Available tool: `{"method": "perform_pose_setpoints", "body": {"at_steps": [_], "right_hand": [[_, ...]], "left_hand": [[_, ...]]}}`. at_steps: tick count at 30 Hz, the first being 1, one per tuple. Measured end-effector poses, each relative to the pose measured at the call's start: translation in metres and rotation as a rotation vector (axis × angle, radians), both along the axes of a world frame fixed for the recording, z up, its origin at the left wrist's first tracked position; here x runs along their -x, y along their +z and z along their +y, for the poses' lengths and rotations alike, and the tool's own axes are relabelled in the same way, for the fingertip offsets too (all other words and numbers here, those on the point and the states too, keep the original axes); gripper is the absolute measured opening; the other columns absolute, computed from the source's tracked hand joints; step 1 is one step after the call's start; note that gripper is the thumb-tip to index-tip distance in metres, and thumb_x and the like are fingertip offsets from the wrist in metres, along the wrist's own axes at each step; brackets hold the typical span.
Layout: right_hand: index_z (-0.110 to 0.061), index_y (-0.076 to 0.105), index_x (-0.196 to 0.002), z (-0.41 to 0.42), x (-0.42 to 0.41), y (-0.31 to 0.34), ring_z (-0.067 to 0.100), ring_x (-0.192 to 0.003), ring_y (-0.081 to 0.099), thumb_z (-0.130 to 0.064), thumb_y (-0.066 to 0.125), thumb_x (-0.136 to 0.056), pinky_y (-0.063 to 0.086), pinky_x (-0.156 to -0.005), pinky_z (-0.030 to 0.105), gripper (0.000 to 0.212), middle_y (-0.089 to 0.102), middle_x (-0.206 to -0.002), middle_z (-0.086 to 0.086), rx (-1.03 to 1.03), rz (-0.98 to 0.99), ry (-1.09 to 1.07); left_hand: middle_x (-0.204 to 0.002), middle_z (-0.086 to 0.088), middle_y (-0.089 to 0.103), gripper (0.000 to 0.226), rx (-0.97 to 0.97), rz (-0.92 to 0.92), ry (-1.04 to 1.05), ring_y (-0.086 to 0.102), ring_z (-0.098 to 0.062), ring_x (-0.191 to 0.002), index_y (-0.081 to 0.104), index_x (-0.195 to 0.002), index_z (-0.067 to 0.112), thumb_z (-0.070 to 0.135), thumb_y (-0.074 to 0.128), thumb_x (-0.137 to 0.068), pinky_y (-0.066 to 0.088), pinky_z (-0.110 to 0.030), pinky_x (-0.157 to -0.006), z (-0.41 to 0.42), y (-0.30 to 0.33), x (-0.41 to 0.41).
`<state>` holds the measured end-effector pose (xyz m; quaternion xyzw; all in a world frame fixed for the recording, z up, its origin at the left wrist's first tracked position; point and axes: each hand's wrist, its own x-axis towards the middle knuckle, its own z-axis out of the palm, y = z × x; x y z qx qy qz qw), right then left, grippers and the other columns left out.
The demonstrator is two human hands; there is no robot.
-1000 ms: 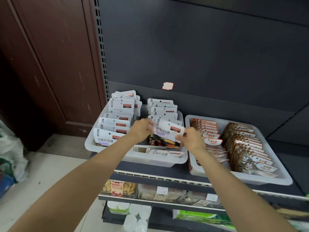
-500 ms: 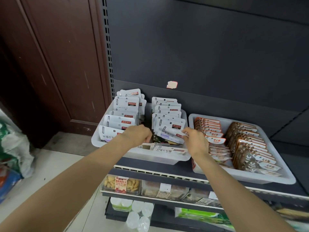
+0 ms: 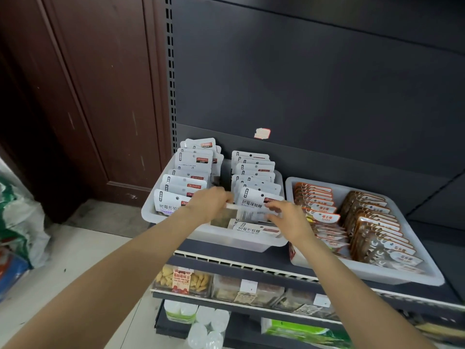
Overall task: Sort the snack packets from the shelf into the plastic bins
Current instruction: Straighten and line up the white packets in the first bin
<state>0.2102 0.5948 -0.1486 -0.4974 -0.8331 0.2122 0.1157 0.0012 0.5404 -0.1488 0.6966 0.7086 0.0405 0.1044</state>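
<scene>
We see a white snack packet (image 3: 247, 214) held over the front of the left bin (image 3: 151, 212), long axis running left to right, face tilted up toward us and blurred; our left hand (image 3: 208, 206) pinches its left end, fingers curled; our right hand (image 3: 286, 217) grips the right end, fingers bent over the edge; both forearms reach forward, converging; the right bin (image 3: 402, 275) sits just beside, on the shelf (image 3: 264, 258).

White packets (image 3: 256, 200) — upright in bin (image 3: 226, 239)
</scene>
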Motion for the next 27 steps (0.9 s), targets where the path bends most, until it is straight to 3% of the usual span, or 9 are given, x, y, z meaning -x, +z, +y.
{"method": "perform_pose_setpoints", "body": {"at_steps": [3,5,9,12,14,18,23,25,27], "right_hand": [[-0.017,0.068,-0.086,0.0,-0.001,-0.003,0.017,-0.068,0.059,-0.02,0.059,-0.092,0.05,-0.066,0.035,0.011,0.065,-0.075,0.0,0.009,0.058,-0.025],[-0.021,0.055,-0.065,0.002,0.0,-0.004,0.014,-0.054,0.047,-0.02,0.056,-0.094,0.039,-0.056,0.03,0.029,0.052,-0.057,-0.005,-0.041,0.098,-0.078],[-0.012,0.058,-0.076,-0.001,0.004,0.007,0.019,-0.061,0.052,-0.02,0.051,-0.097,0.031,-0.047,0.024,0.023,0.057,-0.067,0.004,-0.133,0.058,-0.21],[-0.006,0.055,-0.073,0.011,0.01,0.015,0.021,-0.063,0.056,-0.014,0.05,-0.095,0.042,-0.055,0.026,0.024,0.061,-0.074,0.011,0.021,0.258,-0.376],[-0.006,0.056,-0.07,0.018,0.017,0.021,0.03,-0.077,0.065,-0.013,0.051,-0.094,0.055,-0.072,0.041,0.025,0.066,-0.082,0.016,0.214,0.443,-0.464],[-0.012,0.063,-0.076,0.016,0.029,0.024,0.031,-0.09,0.067,-0.012,0.054,-0.092,0.055,-0.083,0.049,0.018,0.069,-0.092,0.012,0.31,0.479,-0.402],[-0.013,0.065,-0.101,0.006,0.029,0.027,0.02,-0.082,0.071,-0.008,0.047,-0.098,0.058,-0.067,0.027,0.019,0.071,-0.099,0.01,0.535,0.741,-0.249],[-0.01,0.063,-0.112,0.005,0.031,0.025,0.021,-0.092,0.069,-0.005,0.048,-0.097,0.056,-0.073,0.026,0.022,0.071,-0.103,0.008,0.558,0.694,-0.191],[-0.011,0.056,-0.125,0.008,0.037,0.018,0.022,-0.112,0.06,-0.001,0.05,-0.094,0.051,-0.088,0.031,0.033,0.063,-0.12,0.008,0.398,0.572,-0.176]], "left_hand": [[-0.099,-0.008,0.064,0.018,-0.114,-0.247,0.107,0.06,-0.028,-0.088,0.059,-0.098,0.017,0.006,0.046,-0.094,0.049,-0.036,-0.07,0.002,-0.002,0.013],[-0.097,-0.007,0.065,0.015,-0.109,-0.292,0.126,0.061,-0.028,-0.087,0.06,-0.097,0.016,0.009,0.047,-0.094,0.048,-0.034,-0.068,0.002,-0.002,0.011],[-0.116,-0.003,0.053,0.022,-0.286,-0.277,0.178,0.053,-0.023,-0.104,0.054,-0.112,0.017,0.015,0.058,-0.091,0.048,-0.035,-0.076,0.001,-0.004,-0.007],[-0.128,0.0,0.049,0.035,-0.259,-0.343,0.046,0.05,-0.018,-0.115,0.056,-0.123,0.018,0.023,0.063,-0.089,0.045,-0.03,-0.093,0.004,0.0,-0.02],[-0.136,0.001,0.05,0.051,-0.13,-0.478,-0.049,0.048,-0.016,-0.122,0.051,-0.134,0.019,0.029,0.066,-0.086,0.036,-0.026,-0.102,0.005,0.004,-0.029],[-0.138,0.004,0.048,0.086,0.027,-0.562,-0.042,0.044,-0.013,-0.126,0.039,-0.143,0.019,0.043,0.079,-0.071,0.033,-0.027,-0.105,0.008,0.007,-0.03],[-0.112,-0.004,0.069,0.031,-0.165,-0.471,0.003,0.065,-0.019,-0.098,0.063,-0.122,0.014,0.022,0.059,-0.092,0.051,-0.034,-0.091,0.001,0.006,-0.016],[-0.109,-0.005,0.069,0.023,-0.195,-0.484,0.064,0.065,-0.02,-0.099,0.065,-0.113,0.011,0.018,0.057,-0.093,0.051,-0.03,-0.089,-0.004,0.006,-0.012],[-0.103,-0.009,0.07,0.015,-0.235,-0.485,0.114,0.065,-0.022,-0.095,0.064,-0.102,0.007,0.012,0.055,-0.092,0.051,-0.029,-0.082,-0.008,0.008,-0.004]]}}
